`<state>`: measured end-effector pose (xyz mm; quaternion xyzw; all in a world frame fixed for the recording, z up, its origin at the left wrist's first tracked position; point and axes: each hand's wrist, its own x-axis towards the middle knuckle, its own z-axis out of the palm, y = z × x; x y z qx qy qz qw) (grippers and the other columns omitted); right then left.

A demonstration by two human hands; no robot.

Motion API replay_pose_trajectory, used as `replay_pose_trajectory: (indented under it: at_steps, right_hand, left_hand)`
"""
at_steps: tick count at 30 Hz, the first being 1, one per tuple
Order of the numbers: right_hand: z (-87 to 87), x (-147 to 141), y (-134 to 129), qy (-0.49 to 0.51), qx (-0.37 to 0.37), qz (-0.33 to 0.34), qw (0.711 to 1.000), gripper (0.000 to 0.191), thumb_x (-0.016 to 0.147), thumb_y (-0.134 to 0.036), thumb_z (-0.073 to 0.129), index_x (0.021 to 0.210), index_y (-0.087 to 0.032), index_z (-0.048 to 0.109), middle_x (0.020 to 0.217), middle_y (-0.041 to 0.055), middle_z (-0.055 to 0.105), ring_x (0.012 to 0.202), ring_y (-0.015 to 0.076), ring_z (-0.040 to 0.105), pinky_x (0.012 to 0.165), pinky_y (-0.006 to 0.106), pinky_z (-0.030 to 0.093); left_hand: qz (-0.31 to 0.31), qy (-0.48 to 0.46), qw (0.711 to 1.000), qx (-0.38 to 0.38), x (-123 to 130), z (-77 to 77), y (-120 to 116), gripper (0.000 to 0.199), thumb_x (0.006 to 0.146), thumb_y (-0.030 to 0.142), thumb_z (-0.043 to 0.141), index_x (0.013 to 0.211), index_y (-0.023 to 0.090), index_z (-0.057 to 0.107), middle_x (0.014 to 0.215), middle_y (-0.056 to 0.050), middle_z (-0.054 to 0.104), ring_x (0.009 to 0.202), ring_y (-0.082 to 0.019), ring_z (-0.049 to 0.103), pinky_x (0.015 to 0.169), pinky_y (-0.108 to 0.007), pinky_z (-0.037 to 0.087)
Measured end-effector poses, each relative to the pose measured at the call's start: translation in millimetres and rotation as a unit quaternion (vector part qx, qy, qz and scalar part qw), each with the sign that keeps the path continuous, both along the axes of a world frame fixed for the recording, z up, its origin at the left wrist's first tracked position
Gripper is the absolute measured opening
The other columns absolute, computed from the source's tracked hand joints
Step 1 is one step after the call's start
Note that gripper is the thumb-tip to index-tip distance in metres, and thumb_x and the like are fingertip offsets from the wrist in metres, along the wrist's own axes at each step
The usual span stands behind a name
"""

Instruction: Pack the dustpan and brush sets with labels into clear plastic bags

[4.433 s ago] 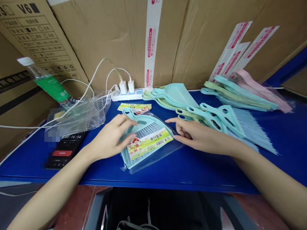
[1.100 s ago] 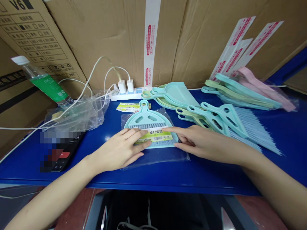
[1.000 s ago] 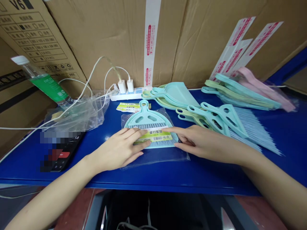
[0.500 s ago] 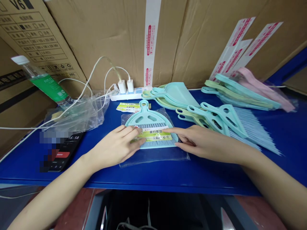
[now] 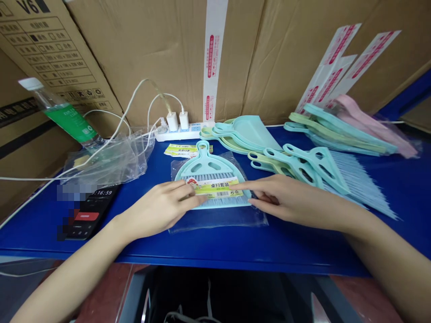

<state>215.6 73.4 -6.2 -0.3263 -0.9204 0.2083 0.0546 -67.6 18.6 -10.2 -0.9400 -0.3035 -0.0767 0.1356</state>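
A light blue dustpan [image 5: 220,162] lies flat with its handle pointing away from me, and a brush with grey-blue bristles [image 5: 208,177] rests in it. Both are in a clear plastic bag [image 5: 218,220]. Across the bristles lies a yellow-green and white paper label [image 5: 220,187] with a red mushroom picture. My left hand [image 5: 163,204] is closed at the label's left end, its thumb across the lower edge and its fingers curled. My right hand [image 5: 286,197] touches the label's right end with a stretched index finger, the thumb apart below it near the dustpan's edge.
More labels [image 5: 183,150] lie behind the dustpan. Loose dustpans [image 5: 249,132], brushes [image 5: 323,168] and bagged sets [image 5: 350,128] are to the right. A power strip [image 5: 185,131], cables, plastic bags [image 5: 111,157], a bottle [image 5: 69,119] and a phone [image 5: 90,213] are at left. Cardboard boxes [image 5: 168,49] stand behind.
The label's printing was upside down and now reads upright, with the mushroom picture showing at its left end. Both hands stay almost in place.
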Motion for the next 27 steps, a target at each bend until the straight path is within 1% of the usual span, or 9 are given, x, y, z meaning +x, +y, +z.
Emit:
replay_pose_trajectory:
  at_steps: [2, 4, 7, 12, 15, 18, 22, 24, 27]
  right_hand:
    - [0.7, 0.0, -0.1, 0.014, -0.003, 0.007, 1.0, 0.046, 0.092, -0.027, 0.04, 0.129, -0.022, 0.066, 0.059, -0.0022, 0.053, 0.049, 0.0136, 0.043, 0.054, 0.026, 0.033]
    - [0.9, 0.0, -0.7, 0.02, -0.003, 0.009, 1.0, 0.043, 0.091, -0.026, 0.04, 0.122, -0.023, 0.07, 0.061, -0.0012, 0.056, 0.051, 0.0138, 0.046, 0.055, 0.026, 0.034]
    - [0.7, 0.1, -2.3, 0.022, -0.008, 0.006, 1.0, 0.033, 0.09, -0.025, 0.042, 0.108, -0.021, 0.07, 0.059, -0.0019, 0.055, 0.053, 0.0142, 0.049, 0.055, 0.026, 0.034]
    - [2.5, 0.3, -4.1, 0.006, -0.046, 0.026, 0.999, 0.015, 0.089, -0.025, 0.043, 0.081, -0.022, 0.054, 0.06, -0.0032, 0.051, 0.053, 0.013, 0.046, 0.056, 0.026, 0.034]
    - [4.2, 1.2, -4.3, -0.003, -0.068, 0.047, 0.997, 0.018, 0.089, -0.025, 0.043, 0.071, -0.024, 0.043, 0.058, -0.0044, 0.045, 0.053, 0.0128, 0.043, 0.056, 0.027, 0.034]
    - [3.5, 2.8, -4.6, -0.018, -0.073, 0.049, 0.996, 0.021, 0.09, -0.025, 0.041, 0.069, -0.024, 0.039, 0.059, -0.004, 0.045, 0.055, 0.0134, 0.042, 0.058, 0.028, 0.035]
    - [2.9, 4.2, -4.8, -0.038, -0.078, 0.051, 0.995, 0.018, 0.091, -0.026, 0.041, 0.074, -0.023, 0.045, 0.065, -0.0015, 0.052, 0.06, 0.0147, 0.047, 0.06, 0.029, 0.037]
    - [4.7, 5.0, -4.7, -0.029, -0.081, 0.059, 0.995, 0.018, 0.092, -0.026, 0.038, 0.079, -0.023, 0.049, 0.071, 0.0006, 0.058, 0.065, 0.0162, 0.052, 0.063, 0.029, 0.04]
    - [7.2, 7.9, -4.6, 0.001, -0.07, 0.069, 0.995, 0.021, 0.093, -0.022, 0.035, 0.09, -0.022, 0.055, 0.087, 0.0056, 0.063, 0.076, 0.0189, 0.059, 0.069, 0.031, 0.045]
  left_hand:
    - [0.011, -0.036, 0.998, -0.048, -1.5, 0.1, 0.0, 0.03, 0.098, 0.011, 0.038, 0.119, 0.017, 0.06, 0.096, -0.006, 0.071, 0.085, -0.016, 0.068, 0.081, -0.03, 0.057]
    - [0.016, -0.061, 0.994, -0.088, -2.9, -0.2, 0.0, 0.026, 0.098, 0.011, 0.04, 0.113, 0.017, 0.059, 0.098, -0.005, 0.071, 0.085, -0.016, 0.069, 0.08, -0.029, 0.057]
    - [0.01, -0.064, 0.99, -0.123, -4.4, -0.2, 0.2, 0.022, 0.096, 0.012, 0.042, 0.105, 0.018, 0.061, 0.097, -0.005, 0.071, 0.083, -0.016, 0.069, 0.076, -0.029, 0.055]
    - [0.007, -0.053, 0.981, -0.184, -6.1, 2.1, 0.8, 0.019, 0.095, 0.012, 0.044, 0.093, 0.019, 0.062, 0.09, -0.003, 0.068, 0.08, -0.016, 0.067, 0.071, -0.026, 0.05]
    - [0.004, -0.059, 0.975, -0.216, -7.3, 3.3, 1.3, 0.018, 0.094, 0.013, 0.046, 0.09, 0.019, 0.062, 0.09, -0.002, 0.068, 0.082, -0.016, 0.067, 0.072, -0.026, 0.049]
    - [0.005, -0.072, 0.97, -0.234, -8.4, 4.2, 1.4, 0.018, 0.094, 0.012, 0.048, 0.087, 0.02, 0.062, 0.09, -0.001, 0.069, 0.085, -0.016, 0.067, 0.074, -0.026, 0.049]
    - [0.012, -0.088, 0.964, -0.249, -8.8, 6.5, 0.1, 0.02, 0.093, 0.01, 0.049, 0.083, 0.019, 0.064, 0.084, 0.0, 0.068, 0.074, -0.013, 0.065, 0.068, -0.023, 0.047]
    - [0.018, -0.087, 0.963, -0.256, -8.6, 7.7, -0.7, 0.02, 0.092, 0.01, 0.049, 0.083, 0.019, 0.065, 0.083, 0.0, 0.068, 0.07, -0.012, 0.064, 0.065, -0.023, 0.045]
    - [0.023, -0.078, 0.963, -0.259, -8.2, 8.6, -1.2, 0.019, 0.092, 0.01, 0.049, 0.085, 0.019, 0.065, 0.084, 0.0, 0.068, 0.073, -0.012, 0.064, 0.066, -0.023, 0.045]
